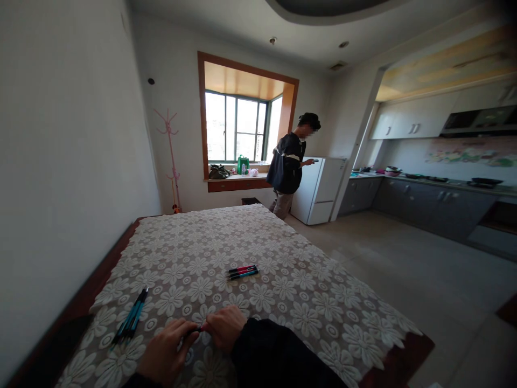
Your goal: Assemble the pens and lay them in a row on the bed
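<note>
While blue pens (130,321) lie at the near left of the bench (283,237), the left hand (165,353) and right hand (224,326) meet, both pinching one small pen (197,329). More pens (243,271) lie beyond; a person (287,166) stands far off.

pens (243,271) ahead, pens (131,321) left, cloth (307,291) free

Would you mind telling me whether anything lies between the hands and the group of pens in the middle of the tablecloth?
Nothing visible does. The left hand and right hand pinch a small dark pen-like item near the table edge. Only bare lace tablecloth lies between them and the middle pens. The teal pens lie off to the left.
</note>
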Demonstrator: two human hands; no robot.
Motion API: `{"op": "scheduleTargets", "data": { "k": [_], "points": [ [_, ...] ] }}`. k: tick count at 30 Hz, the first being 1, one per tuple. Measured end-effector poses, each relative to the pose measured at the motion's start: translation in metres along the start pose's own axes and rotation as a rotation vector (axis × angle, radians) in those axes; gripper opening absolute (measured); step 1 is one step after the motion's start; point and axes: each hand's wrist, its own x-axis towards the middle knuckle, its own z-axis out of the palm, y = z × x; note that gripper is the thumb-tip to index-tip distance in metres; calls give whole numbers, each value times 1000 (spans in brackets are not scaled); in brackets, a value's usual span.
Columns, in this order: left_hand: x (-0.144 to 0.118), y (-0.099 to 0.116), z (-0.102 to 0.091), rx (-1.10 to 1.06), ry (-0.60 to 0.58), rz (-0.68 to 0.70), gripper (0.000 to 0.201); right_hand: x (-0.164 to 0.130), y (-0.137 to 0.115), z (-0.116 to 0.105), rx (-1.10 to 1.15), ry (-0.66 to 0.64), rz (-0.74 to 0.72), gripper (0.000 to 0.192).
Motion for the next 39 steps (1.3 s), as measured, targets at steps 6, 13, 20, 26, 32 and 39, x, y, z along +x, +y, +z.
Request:
{"op": "scheduleTargets", "data": {
  "k": [6,13,20,26,32,39],
  "points": [
    [0,5,-2,7,-30,-60,45,2,2,-1,23,27,-78,29],
    [3,0,-2,-90,-52,-111,31,5,9,9,27,88,-125,18],
    [0,-4,3,-53,-16,-113,30,2,6,6,41,133,-135,23],
    [5,-5,-2,-90,-26,-129,38,3,6,1,65,172,-138,15],
    [3,-3,1,-86,-80,-155,24,2,8,6,181,86,-90,10],
    [5,0,-5,-45,-130,-142,34,-1,2,0,125,166,-139,19]
  ]
}}
